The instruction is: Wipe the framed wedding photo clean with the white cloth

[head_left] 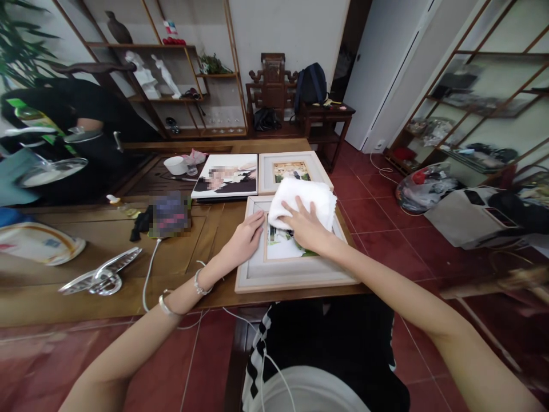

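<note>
The print on a white plastic container (40,243) blurred, my right hand (306,223) spreads over a fluffy white cloth (317,194), my left hand (246,234) touching a pale rectangular frame (295,279), grip unclear.

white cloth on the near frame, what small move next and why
Probably slide the right hand and white cloth closer in: of the near frame, the cloth covers only some of the far half; the left hand rests on the frame's left side.
</note>
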`<state>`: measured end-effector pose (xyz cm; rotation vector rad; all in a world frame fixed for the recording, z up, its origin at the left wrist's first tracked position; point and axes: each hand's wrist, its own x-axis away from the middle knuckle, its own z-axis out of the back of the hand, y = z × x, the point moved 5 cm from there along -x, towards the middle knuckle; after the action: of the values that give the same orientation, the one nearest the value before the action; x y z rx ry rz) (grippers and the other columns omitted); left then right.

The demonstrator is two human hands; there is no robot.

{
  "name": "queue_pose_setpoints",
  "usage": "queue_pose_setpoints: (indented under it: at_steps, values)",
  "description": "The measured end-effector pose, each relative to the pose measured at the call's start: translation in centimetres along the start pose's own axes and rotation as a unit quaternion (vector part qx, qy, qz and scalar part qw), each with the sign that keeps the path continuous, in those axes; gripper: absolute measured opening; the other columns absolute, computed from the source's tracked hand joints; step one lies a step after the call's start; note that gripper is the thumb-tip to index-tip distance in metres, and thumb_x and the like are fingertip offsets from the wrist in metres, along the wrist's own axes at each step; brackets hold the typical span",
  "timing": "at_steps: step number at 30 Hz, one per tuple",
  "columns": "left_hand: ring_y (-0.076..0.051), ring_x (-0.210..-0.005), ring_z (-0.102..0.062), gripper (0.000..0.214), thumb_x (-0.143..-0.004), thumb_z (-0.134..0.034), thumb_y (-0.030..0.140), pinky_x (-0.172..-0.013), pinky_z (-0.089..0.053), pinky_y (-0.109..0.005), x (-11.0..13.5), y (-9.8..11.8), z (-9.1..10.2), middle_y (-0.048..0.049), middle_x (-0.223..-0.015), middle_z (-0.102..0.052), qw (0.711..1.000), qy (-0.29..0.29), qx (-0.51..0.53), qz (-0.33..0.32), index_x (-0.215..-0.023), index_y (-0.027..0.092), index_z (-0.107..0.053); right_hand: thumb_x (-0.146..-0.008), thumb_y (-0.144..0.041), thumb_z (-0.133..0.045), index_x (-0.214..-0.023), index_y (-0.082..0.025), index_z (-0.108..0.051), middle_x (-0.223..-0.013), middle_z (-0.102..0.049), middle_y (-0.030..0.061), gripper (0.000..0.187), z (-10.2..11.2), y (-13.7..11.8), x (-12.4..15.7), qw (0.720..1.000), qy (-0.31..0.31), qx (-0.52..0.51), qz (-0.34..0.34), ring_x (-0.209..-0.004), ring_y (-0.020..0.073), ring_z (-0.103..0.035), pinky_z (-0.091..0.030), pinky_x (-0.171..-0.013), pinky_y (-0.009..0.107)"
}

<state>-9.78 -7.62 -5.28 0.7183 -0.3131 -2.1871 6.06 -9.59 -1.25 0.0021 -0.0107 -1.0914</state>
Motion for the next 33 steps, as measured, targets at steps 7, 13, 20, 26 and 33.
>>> queue_pose_setpoints:
  at_steps: [7, 13, 20, 26, 33]
  values:
    - [-0.029, -0.133, -0.045, 0.045, -0.094, -0.035, 0.023, -0.113, -0.035, -0.049, 0.2, 0.2, -0.1, -0.018, -0.14, -0.052, 1.0, 0.0, 0.007, 0.004, -0.131, 0.008, -0.054, -0.069, 0.007, -0.041, -0.133, -0.02, -0.054, -0.156, -0.03, 0.0079, 0.071, 1.6, -3.6, 7.7, 0.986, -0.116, -0.04, 0.115, -0.142, 0.0446, -0.016, -0.026, -0.105, 0.069]
    - [-0.028, -0.134, -0.044, 0.045, -0.094, -0.035, 0.023, -0.113, -0.035, -0.047, 0.2, 0.2, -0.1, -0.0195, -0.14, -0.051, 1.0, -0.001, 0.007, 0.006, -0.13, 0.005, -0.055, -0.063, 0.007, -0.038, -0.135, -0.026, -0.051, -0.157, -0.025, -0.001, 0.08, 2.8, -3.8, 12.2, 0.971, -0.14, -0.134, 0.144, -0.145, 0.0334, -0.01, -0.023, -0.113, 0.061]
    - [-0.029, -0.134, -0.044, 0.045, -0.095, -0.034, 0.025, -0.113, -0.035, -0.048, 0.2, 0.2, -0.2, -0.0195, -0.14, -0.051, 1.0, -0.005, 0.002, 0.006, -0.13, 0.006, -0.055, -0.063, 0.006, -0.037, -0.138, -0.022, -0.048, -0.157, -0.027, 0.004, 0.081, 1.0, -1.3, 7.2, 0.992, -0.041, -0.103, 0.058, -0.144, 0.0358, -0.016, -0.024, -0.109, 0.066]
    - [-0.028, -0.134, -0.044, 0.045, -0.097, -0.033, 0.029, -0.114, -0.033, -0.048, 0.2, 0.3, -0.2, -0.0173, -0.141, -0.05, 1.0, 0.011, 0.01, 0.02, -0.134, 0.009, -0.051, -0.067, 0.008, -0.037, -0.142, -0.02, -0.044, -0.158, -0.023, 0.0047, 0.08, 1.6, 1.4, -0.1, 0.998, 0.058, -0.023, 0.029, -0.145, 0.0388, -0.01, -0.021, -0.107, 0.069]
    - [-0.026, -0.145, -0.024, 0.056, -0.101, -0.025, 0.039, -0.118, -0.021, -0.046, 0.8, 0.7, 0.5, -0.0184, -0.156, -0.026, 0.996, 0.073, 0.044, 0.034, -0.149, 0.01, -0.021, -0.077, 0.005, -0.042, -0.135, -0.021, -0.052, -0.158, -0.024, 0.0047, 0.065, 0.8, -1.0, -3.5, 0.995, 0.016, 0.039, 0.092, -0.143, 0.0408, -0.014, -0.022, -0.107, 0.071]
